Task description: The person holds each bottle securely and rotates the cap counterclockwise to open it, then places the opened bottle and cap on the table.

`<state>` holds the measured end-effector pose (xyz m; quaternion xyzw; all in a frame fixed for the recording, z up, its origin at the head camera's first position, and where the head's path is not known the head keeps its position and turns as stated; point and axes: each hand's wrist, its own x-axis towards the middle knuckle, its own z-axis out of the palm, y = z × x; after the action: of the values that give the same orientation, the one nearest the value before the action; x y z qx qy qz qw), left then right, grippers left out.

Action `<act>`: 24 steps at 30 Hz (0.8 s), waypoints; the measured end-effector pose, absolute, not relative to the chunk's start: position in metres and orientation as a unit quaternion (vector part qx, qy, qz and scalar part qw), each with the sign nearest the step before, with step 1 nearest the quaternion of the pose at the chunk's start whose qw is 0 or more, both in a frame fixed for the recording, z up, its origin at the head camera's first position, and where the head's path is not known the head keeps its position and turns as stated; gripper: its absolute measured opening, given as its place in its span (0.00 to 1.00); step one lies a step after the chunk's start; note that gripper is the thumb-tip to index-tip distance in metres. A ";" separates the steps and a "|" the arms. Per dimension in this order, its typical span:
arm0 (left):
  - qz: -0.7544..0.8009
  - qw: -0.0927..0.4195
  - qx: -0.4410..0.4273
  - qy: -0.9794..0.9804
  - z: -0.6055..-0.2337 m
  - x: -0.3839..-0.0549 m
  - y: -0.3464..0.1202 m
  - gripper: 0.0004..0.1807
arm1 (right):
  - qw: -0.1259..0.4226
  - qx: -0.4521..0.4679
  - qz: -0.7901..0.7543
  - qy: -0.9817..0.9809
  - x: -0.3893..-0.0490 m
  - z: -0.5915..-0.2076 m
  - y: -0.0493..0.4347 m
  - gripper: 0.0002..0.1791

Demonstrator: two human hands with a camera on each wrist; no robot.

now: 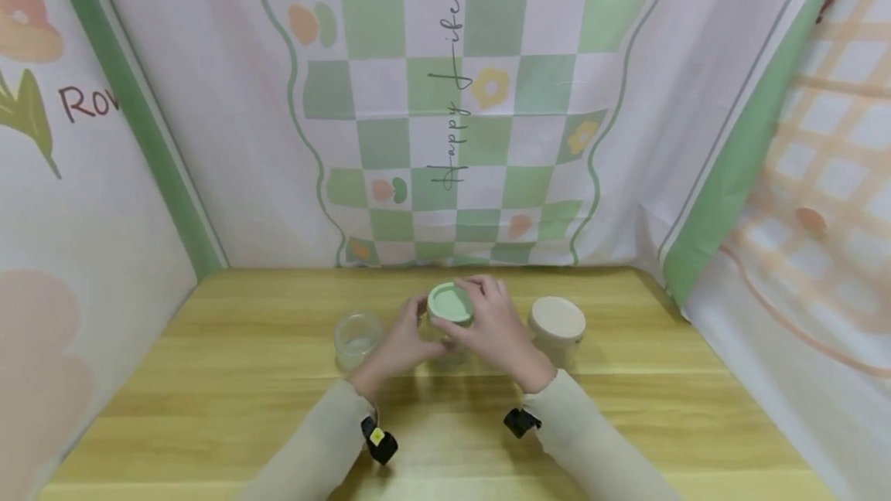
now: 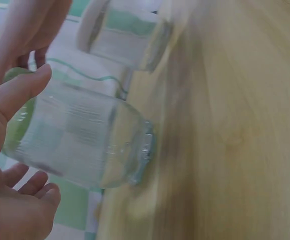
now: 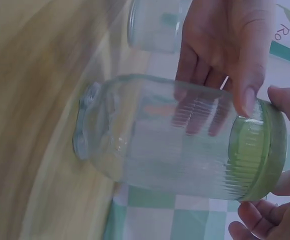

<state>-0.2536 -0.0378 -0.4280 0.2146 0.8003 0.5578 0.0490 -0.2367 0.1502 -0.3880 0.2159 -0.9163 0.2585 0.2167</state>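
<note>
Sleeves and wrist straps sit closest to me, and just past them both hands meet on the middle jar (image 1: 448, 331), which stands at the centre of the wooden surface (image 1: 209, 408). My left hand (image 1: 397, 346) curls its fingers round the clear glass body, a firm grip holding it steady. My right hand (image 1: 494, 323) comes over the top, fingertips clamped on the rim of the green lid (image 1: 449, 303). From the right wrist view, the lid (image 3: 260, 155) looks seated on the jar's mouth, though I cannot tell whether it is screwed fully tight or part way round. So I judge the twisting step is in hand, not finished. To the left an open jar (image 1: 357, 337) stands lidless and untouched; to the right a jar with a cream lid (image 1: 557, 328) is closed.
</note>
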 end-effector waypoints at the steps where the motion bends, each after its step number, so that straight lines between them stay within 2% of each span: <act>1: 0.560 0.048 0.212 0.800 -0.429 -0.255 -0.036 0.57 | 0.209 0.209 0.257 -0.920 -0.238 -0.387 0.150 0.44; 8: 0.580 0.048 0.204 0.787 -0.433 -0.259 -0.029 0.51 | 0.161 0.201 0.249 -0.934 -0.243 -0.378 0.151 0.48; 15: 0.597 0.084 0.188 0.776 -0.435 -0.259 -0.030 0.45 | 0.116 0.204 0.260 -0.937 -0.244 -0.368 0.154 0.48; 24: 0.606 0.121 0.194 0.761 -0.435 -0.259 -0.035 0.41 | 0.114 0.207 0.270 -0.933 -0.248 -0.373 0.152 0.48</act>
<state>-0.2594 -0.0350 -0.4353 0.1944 0.7615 0.6065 0.1206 -0.2484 0.1525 -0.3729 0.2072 -0.9335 0.2695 0.1142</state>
